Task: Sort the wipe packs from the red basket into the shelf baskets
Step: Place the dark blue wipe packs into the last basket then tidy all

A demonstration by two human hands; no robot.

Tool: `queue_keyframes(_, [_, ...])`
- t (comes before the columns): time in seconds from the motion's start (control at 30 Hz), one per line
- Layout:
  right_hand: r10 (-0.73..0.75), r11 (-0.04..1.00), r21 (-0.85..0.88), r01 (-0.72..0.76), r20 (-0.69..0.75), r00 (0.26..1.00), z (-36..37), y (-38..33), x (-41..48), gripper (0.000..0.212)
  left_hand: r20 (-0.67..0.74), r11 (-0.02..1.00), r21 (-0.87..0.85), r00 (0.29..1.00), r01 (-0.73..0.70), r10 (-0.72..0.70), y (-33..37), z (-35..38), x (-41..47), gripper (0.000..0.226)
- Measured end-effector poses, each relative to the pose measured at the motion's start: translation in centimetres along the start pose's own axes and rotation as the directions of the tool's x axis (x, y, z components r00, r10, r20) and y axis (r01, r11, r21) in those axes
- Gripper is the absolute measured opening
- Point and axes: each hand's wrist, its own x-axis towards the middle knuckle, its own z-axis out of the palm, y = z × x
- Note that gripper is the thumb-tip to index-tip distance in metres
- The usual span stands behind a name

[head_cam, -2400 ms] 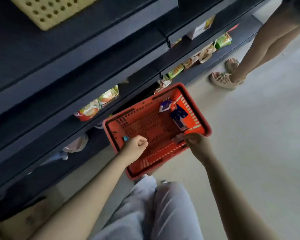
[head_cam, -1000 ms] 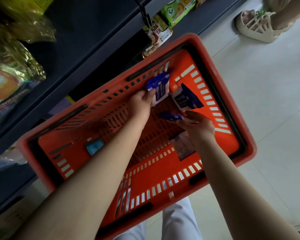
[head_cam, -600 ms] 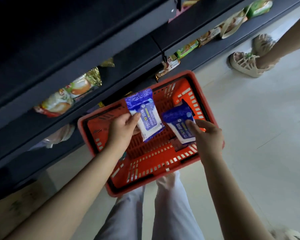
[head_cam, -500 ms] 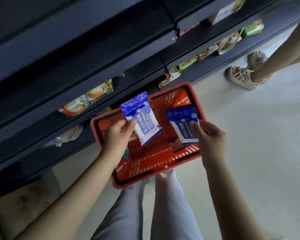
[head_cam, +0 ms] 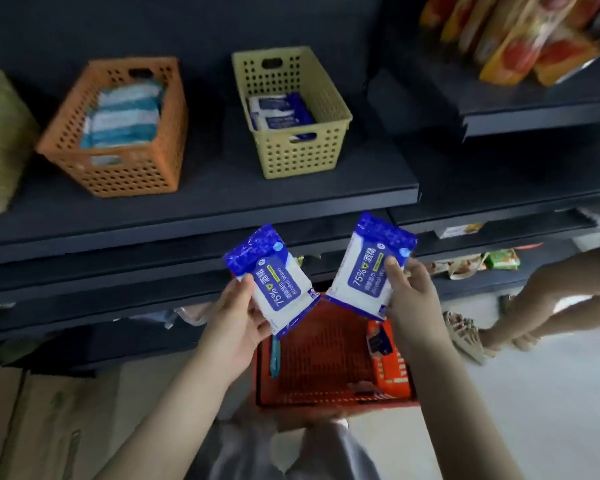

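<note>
The left hand (head_cam: 236, 323) holds a blue and white soft plastic wipe pack (head_cam: 278, 282), with the thumb on its front and the fingers curled behind. The right hand (head_cam: 413, 299) grips a second pack of the same kind (head_cam: 368, 271) in the same way. Both packs are in the air, above the red plastic basket (head_cam: 392, 372) and below the front edge of the dark shelf (head_cam: 222, 199). On this shelf stands a pale yellow perforated plastic basket (head_cam: 298, 157) that contains packs with the same blue and white print (head_cam: 278, 114). To its left is an orange perforated plastic basket (head_cam: 118, 174) with light blue striped packs (head_cam: 125, 116). I think the step is to carry both packs to the yellow basket, because the print matches. It is better to lift them clear over the shelf edge and the rim, then lay them flat inside, one hand after the other, so the hands do not block each other.
</note>
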Motion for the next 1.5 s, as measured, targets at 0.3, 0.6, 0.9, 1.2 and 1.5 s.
queue_keyframes(0.3, [-0.091,0.993,0.093,0.079,0.137,0.986,15.5,0.8,-5.4,0.021,0.034,0.995,0.049,0.995,-0.091,0.09,14.4,-9.5,-2.0,0.038])
queue_keyframes(0.6, [-0.193,0.975,0.124,0.186,0.048,0.98,26.5,-1.0,-6.6,0.017,0.164,0.972,0.119,0.969,-0.204,0.184,24.1,-16.1,-0.5,0.04])
queue_keyframes(0.9, [-0.186,0.945,0.248,0.212,-0.125,0.975,28.0,-7.7,2.1,0.038,0.13,0.961,0.194,0.976,-0.197,0.174,29.8,-10.8,7.9,0.036])
queue_keyframes(1.2, [0.012,0.969,0.241,0.047,-0.239,0.971,27.3,-12.2,17.1,0.039,0.113,0.954,0.256,0.985,-0.154,0.129,32.8,-2.1,18.3,0.031])
queue_keyframes(1.5, [0.277,0.957,-0.028,-0.287,-0.192,0.941,30.5,-11.9,31.3,0.033,0.082,0.984,0.172,0.996,-0.043,0.029,33.9,1.3,25.3,0.031])
